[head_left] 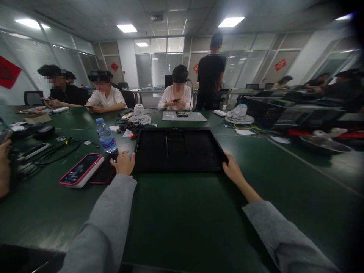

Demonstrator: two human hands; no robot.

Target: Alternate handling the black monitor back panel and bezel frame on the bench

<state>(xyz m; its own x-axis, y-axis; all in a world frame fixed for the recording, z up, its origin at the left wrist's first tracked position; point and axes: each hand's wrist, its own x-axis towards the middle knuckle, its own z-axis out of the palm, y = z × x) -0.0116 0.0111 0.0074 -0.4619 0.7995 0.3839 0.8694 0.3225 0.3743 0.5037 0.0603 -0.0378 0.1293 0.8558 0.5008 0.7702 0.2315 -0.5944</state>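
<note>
A black monitor-like panel with a raised rim and a small logo on its far edge lies flat on the green table in front of me. My right hand grips the near right corner of its rim, thumb on top and the other fingers partly hidden. Beside the panel's left edge, my left hand has its thumb apart from bent fingers; whether it touches the rim is unclear. Those fingers reach over a dark phone with a red edge. Left of that lies a thick pink-and-white cased phone, its screen lit.
A water bottle stands just beyond my left hand. Black cables spread at left, near another person's hand. Two white fans and a metal bowl sit farther off. Across the table, people sit with phones.
</note>
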